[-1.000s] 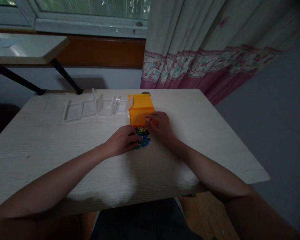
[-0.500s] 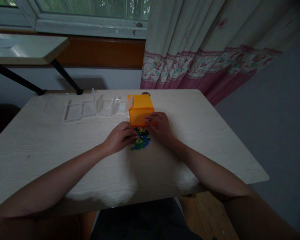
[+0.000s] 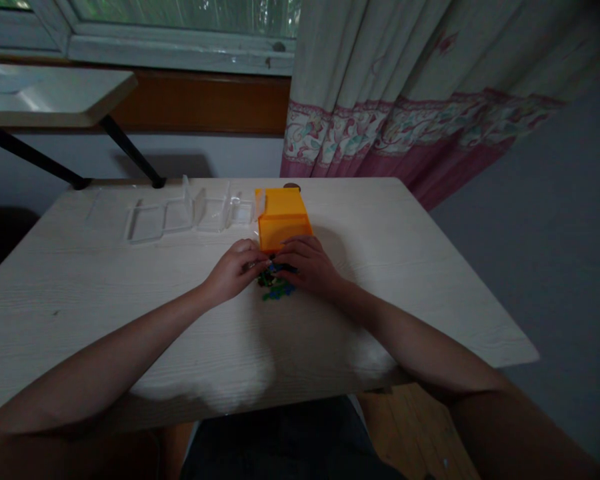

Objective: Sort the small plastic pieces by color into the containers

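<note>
A small pile of tiny blue, green, dark and yellow pieces (image 3: 277, 291) lies on the table just in front of an open orange box (image 3: 283, 230). My left hand (image 3: 234, 270) is at the pile's left side, its thumb and fingertips pinched together; whatever they hold is too small to make out. From the right, my right hand (image 3: 310, 267) reaches over the pile with its fingers bent and close to the left fingertips. Its fingers cover the upper part of the pile, and what lies between them is hidden.
Several clear plastic cases (image 3: 177, 217) stand in a row to the left of the orange box, some with lids raised. Behind the box is a brown round object (image 3: 292, 187). A raised shelf (image 3: 55, 97) on black legs stands at the back left, and a curtain (image 3: 370, 127) hangs behind the table.
My right hand has come down and left from the orange box's front to the pile, next to my left fingertips. My left hand has shifted slightly upward and left.
</note>
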{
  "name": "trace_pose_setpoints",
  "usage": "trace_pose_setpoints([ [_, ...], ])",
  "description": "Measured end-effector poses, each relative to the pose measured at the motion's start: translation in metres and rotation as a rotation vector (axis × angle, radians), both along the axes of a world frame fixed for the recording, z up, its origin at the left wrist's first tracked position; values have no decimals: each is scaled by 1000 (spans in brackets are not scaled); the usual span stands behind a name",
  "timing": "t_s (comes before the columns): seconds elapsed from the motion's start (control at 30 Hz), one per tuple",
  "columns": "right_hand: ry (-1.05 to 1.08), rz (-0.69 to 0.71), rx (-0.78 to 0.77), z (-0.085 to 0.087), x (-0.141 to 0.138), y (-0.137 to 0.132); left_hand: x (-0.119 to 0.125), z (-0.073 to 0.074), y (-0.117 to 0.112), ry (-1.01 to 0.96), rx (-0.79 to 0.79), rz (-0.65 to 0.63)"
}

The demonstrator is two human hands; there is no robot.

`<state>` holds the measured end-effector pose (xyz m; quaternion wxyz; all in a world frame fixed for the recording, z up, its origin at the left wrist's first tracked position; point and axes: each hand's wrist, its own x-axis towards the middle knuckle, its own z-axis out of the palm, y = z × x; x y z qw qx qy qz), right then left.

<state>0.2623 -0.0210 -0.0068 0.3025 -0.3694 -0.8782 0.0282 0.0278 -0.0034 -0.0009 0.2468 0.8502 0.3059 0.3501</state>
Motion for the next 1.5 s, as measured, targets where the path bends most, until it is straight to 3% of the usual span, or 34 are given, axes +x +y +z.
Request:
trace_pose_setpoints([
  [0.77,24,-7,17,-2,2,0,-2,-1,2,-33,-14,55],
  [0.97,27,-15,27,-1,1,0,0,2,0,28,-38,-58],
  [1.17,41,-18,51,-1,2,0,-1,3,0,30,-45,-71],
  [1.3,73,-80,33,0,3,0,-1,3,0,50,-9,-55],
  [1.5,216,-299,16,-1,10,8,-1,2,0,63,28,-9],
])
